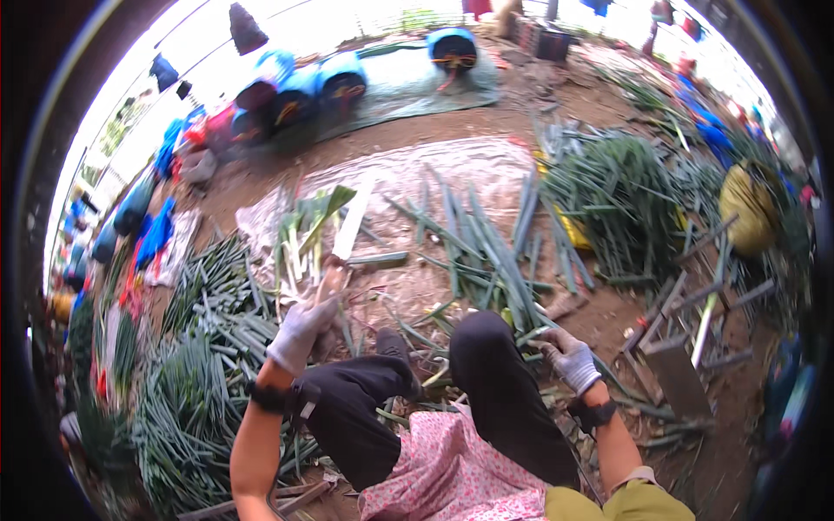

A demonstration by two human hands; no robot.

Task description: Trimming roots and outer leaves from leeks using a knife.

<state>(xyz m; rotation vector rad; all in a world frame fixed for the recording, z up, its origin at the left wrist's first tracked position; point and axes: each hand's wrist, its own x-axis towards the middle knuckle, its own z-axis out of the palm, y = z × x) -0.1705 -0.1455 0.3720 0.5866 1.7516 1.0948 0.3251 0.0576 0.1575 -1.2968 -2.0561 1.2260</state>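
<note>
My left hand (304,330), in a pale work glove, is closed around the wooden handle of a large knife (352,221). The broad pale blade points up and away from me, beside trimmed leeks (300,247) with white stems. Beyond my right knee, my gloved right hand (569,358) is closed, its fingers pinched at a green leek stalk (527,335); how much they grip is partly hidden. Long loose leeks (491,252) lie fanned out in front of my knees on a pale, dirty sheet (391,178).
Heaped leeks (191,417) lie at my left, and another big pile (621,187) stands at the far right. Near the right pile are a yellow sack (747,211) and a wooden frame (678,373). Blue-covered barrels (341,74) stand at the back.
</note>
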